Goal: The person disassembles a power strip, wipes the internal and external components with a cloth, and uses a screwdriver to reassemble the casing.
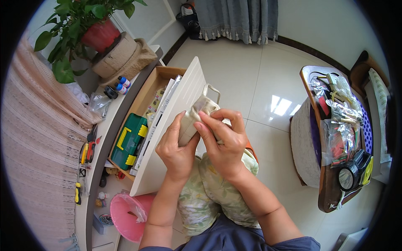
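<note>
A small cream-coloured pouch with a strap loop at its far end is held up between my two hands, above my knees. My left hand grips its left side, fingers along the outside and thumb at the near edge. Thumb and fingers of my right hand pinch the gathered material at the top. What is inside the pouch is hidden. Just left of the hands is an open drawer with a white front. A green toolbox with yellow latches lies in it.
Screwdrivers, small blue bottles and a potted plant stand or lie on the cabinet at left. Below is a pink bin. At right, a small table carries plastic packets and a black flashlight.
</note>
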`<state>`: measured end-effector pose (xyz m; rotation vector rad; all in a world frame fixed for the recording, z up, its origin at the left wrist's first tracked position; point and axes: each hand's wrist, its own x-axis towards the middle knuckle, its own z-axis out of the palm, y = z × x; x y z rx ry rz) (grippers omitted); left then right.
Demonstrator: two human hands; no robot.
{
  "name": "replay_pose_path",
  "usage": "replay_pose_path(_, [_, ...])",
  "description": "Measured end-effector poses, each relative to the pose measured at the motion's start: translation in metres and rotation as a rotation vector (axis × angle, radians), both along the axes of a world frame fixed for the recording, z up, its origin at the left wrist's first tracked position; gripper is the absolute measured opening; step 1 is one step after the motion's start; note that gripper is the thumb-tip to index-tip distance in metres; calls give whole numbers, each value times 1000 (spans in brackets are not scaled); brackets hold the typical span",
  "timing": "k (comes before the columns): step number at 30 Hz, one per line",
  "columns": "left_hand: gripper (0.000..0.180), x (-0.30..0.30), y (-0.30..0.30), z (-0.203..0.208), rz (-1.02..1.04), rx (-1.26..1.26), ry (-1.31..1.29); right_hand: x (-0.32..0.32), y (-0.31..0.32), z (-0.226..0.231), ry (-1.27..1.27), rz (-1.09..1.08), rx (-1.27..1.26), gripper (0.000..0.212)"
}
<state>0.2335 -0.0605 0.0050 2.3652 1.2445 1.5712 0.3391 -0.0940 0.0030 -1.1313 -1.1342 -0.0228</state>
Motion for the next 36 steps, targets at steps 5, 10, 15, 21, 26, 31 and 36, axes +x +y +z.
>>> replay_pose_path(5, [52,0,-1,2,-3,11,-33,6,-1,-5,366,79,19,18])
replay_pose_path(10, [52,0,0,-3,4,27,-19,11,3,-4,-113,-40,-41,20])
replay_pose_path(15, [52,0,2,-4,12,-1,-44,6,-11,0,-11,70,-39,13])
replay_pose_path(21, [50,2,-2,-2,-28,-48,-63,27,-11,5,109,-146,-32,15])
replay_pose_path(26, [52,1,1,-4,-29,14,-12,17,-2,-5,-369,-216,-99,42])
replay_pose_path(31, [51,2,-2,-3,27,-18,-2,18,-7,-11,-247,-100,-41,36])
replay_pose_path(36, [49,-2,0,-4,13,-106,-77,15,-20,-5,36,-92,-75,28])
